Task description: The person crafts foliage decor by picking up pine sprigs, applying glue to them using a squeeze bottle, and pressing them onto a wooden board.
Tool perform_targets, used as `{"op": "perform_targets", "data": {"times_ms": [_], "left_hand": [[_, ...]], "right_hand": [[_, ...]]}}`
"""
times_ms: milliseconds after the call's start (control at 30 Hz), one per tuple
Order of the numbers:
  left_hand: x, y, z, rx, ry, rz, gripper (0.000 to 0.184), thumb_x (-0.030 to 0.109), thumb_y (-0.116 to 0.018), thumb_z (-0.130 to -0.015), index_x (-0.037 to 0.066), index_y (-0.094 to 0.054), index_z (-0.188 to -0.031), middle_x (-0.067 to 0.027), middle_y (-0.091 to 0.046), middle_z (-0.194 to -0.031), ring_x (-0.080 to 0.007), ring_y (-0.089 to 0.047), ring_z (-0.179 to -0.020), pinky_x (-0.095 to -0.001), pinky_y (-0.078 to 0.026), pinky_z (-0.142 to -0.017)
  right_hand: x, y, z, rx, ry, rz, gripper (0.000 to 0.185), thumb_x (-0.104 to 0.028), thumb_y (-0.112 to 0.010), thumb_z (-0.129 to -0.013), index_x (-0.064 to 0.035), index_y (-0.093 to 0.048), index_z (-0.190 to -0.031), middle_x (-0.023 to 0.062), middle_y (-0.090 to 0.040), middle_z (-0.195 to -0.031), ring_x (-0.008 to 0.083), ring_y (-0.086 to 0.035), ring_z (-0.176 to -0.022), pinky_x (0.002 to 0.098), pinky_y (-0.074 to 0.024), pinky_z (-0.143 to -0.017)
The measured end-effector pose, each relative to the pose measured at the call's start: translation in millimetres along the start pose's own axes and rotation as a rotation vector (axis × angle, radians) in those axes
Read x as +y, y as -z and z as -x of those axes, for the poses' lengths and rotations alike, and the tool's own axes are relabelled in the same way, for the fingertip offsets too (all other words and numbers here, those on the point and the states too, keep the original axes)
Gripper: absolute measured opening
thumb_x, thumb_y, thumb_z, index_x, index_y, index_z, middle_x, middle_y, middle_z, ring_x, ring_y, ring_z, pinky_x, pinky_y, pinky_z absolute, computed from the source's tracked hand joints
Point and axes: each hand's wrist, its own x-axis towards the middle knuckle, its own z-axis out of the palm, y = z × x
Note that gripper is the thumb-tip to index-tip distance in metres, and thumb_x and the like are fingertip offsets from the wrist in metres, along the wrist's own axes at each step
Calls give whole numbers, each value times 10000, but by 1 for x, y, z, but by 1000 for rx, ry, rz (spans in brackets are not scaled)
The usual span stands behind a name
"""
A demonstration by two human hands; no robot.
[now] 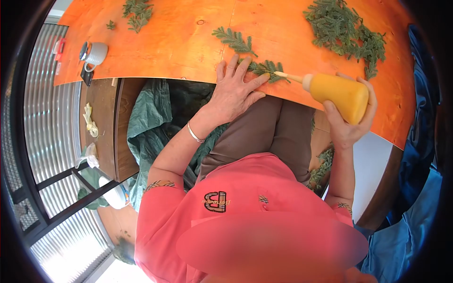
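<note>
My left hand lies on the near edge of the orange table with fingers spread. Its fingertips touch a small green fir sprig, part of which they cover. In my right hand is a yellow squeeze bottle, tilted so that its long pale nozzle points left. The nozzle tip is at the sprig's right end; whether it touches, I cannot tell. Just beyond my left fingers rests another fir sprig.
A large heap of fir sprigs lies at the table's far right. More sprigs lie at the far left, and a grey mug stands near the left edge. Green sheeting hangs below the table; blue cloth is on the right.
</note>
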Motion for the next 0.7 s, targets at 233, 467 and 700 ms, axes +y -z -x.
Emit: {"op": "perform_targets", "data": {"times_ms": [233, 467, 700], "left_hand": [[-2, 0, -1, 1, 6, 23, 383, 323, -591, -878, 207, -595, -1243, -190, -386, -1355, -401, -326, -1254, -531, -231, -1034], [-4, -5, -2, 153, -15, 115, 306, 144, -660, -805, 143, -650, -1110, -147, -501, -1181, -352, -441, -1119, -472, -294, -978], [-9, 70, 81, 43, 81, 171, 210, 4, -671, -710, 54, -675, -913, -112, -550, -944, -298, -520, -915, -416, -372, -875]], "right_hand": [[-1, 6, -1, 12, -106, 21, 724, 60, -755, -694, 9, -355, -1295, 219, -578, -1161, 263, -598, -1056, 364, -520, -886], [-9, 30, 5, 77, -184, 115, 698, 37, -739, -703, 19, -369, -1295, 219, -586, -1142, 276, -595, -1056, 374, -495, -912], [-4, 76, 20, 288, -274, 49, 634, -136, -672, -770, 22, -372, -1305, 236, -570, -1147, 301, -579, -1060, 413, -455, -955]]}}
